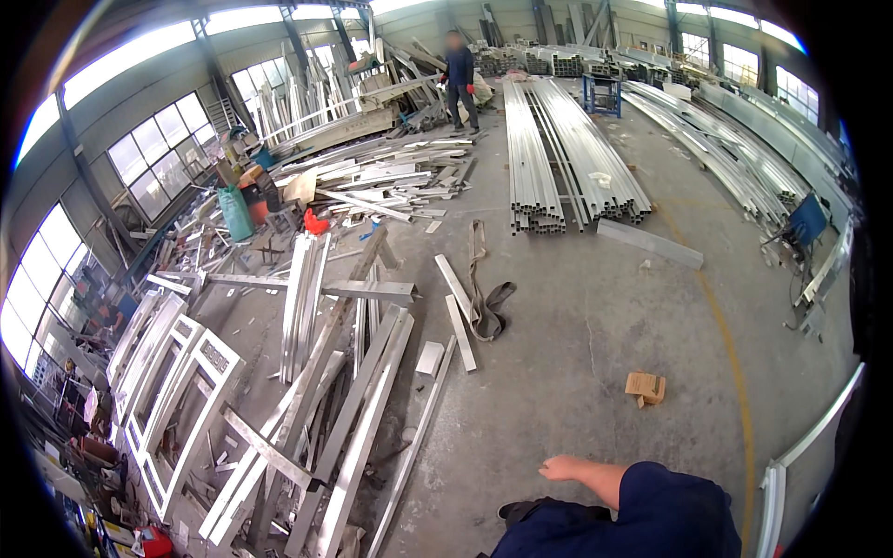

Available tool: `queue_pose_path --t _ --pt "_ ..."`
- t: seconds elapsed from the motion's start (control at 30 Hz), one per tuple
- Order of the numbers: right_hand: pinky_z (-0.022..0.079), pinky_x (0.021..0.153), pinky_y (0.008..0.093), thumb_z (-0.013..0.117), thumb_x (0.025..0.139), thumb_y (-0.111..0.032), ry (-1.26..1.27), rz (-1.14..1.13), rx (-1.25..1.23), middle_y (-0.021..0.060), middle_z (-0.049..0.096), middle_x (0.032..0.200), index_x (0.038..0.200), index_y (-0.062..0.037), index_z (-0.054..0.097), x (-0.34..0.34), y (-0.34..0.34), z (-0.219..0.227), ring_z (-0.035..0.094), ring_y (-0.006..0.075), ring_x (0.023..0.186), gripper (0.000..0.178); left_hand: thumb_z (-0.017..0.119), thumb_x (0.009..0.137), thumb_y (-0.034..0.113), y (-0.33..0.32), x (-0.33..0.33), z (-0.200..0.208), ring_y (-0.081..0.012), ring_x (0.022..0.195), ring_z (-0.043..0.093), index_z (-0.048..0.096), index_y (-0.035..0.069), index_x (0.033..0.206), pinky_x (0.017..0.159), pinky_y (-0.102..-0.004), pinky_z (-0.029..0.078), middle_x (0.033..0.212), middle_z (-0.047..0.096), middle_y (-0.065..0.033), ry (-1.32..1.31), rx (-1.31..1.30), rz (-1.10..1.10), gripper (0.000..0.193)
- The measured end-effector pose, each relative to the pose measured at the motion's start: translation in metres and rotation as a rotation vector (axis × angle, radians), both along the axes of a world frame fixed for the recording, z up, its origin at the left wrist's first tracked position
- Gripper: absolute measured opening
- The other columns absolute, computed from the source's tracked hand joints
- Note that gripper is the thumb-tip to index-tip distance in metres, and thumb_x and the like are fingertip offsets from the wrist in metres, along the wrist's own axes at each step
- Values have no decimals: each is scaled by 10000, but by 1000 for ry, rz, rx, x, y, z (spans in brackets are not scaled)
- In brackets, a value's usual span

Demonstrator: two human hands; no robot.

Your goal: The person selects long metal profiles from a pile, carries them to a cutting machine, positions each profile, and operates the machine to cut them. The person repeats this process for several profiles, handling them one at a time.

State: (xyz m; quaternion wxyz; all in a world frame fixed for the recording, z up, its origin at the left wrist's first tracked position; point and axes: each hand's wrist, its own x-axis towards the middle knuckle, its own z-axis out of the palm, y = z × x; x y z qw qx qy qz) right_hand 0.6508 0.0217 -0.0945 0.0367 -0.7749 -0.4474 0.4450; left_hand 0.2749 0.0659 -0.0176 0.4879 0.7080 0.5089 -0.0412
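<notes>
My right hand (pixel 559 468) reaches out over the concrete floor near the lower edge, its bare forearm coming from a dark blue short sleeve. No object shows in it, and its fingers are too small and turned away to read. My left hand is out of view. Nearest on the floor is a torn brown cardboard box (pixel 646 388), ahead and to the right. To the left lie long metal profiles (pixel 367 437) on a trestle-like frame, a short white block (pixel 430 359) and a thin strip (pixel 416 446). A grey webbing strap (pixel 486 312) lies loosely beyond.
Bundled silver tubes (pixel 581 149) stretch away ahead; a flat bar (pixel 651 243) lies at their near end. Scrap profiles (pixel 391 177) and white frames (pixel 186 400) fill the left. A person (pixel 459 79) in dark clothes and red gloves stands far off. More profiles (pixel 716 149) lie right.
</notes>
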Motion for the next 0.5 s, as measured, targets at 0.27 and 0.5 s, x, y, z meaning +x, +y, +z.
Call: queue_pose_path --t 0.27,0.5 --pt "441 956 462 463 897 -412 7 96 -101 231 598 1224 1181 -4 625 6 0 -33 558 395 1143 523 534 894 245 4 2 2 -385 931 654 678 18 1048 793 -453 499 951 662 -277 4 -7 14 310" --pt "458 921 475 464 877 -407 -30 104 -98 247 634 1120 1104 26 643 28 -23 -82 588 419 1063 520 533 894 237 8 8 0 -386 923 655 677 16 1045 791 -453 499 947 663 -275 8 -13 29 304"
